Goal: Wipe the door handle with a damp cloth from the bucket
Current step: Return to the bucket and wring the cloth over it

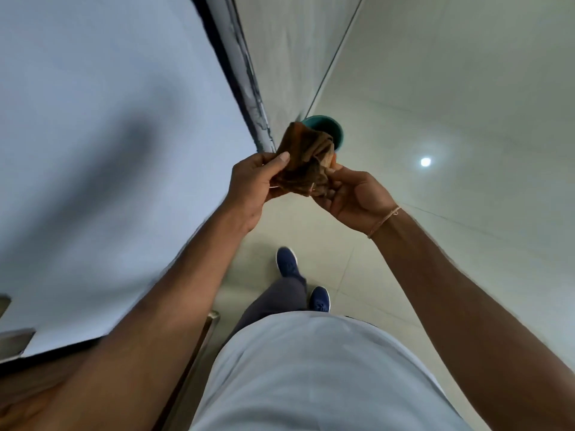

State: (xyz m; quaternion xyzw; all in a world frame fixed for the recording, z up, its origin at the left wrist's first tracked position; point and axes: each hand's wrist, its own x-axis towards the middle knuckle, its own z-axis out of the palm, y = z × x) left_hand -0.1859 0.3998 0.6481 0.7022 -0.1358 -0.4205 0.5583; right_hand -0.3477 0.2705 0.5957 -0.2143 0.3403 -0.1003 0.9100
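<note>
Tiled floor (435,88), one bucket (337,129), two hands (303,185), perhaps one cloth (306,160)

Even, soft indoor light fills the view, with a round glare spot (425,161) on the glossy floor (466,88) at three o'clock. A diffuse shadow (137,144) falls on the pale door (93,88) at nine o'clock. Wide-angle distortion bends the edges, and the picture is slightly soft.

Cloth (306,160) in my hands: coarse brown woven fabric, crumpled, matt. Bucket (333,127): smooth teal plastic. Floor tiles (435,119): pale, glossy, reflecting a lamp. Door (109,135): matt, smooth.
</note>
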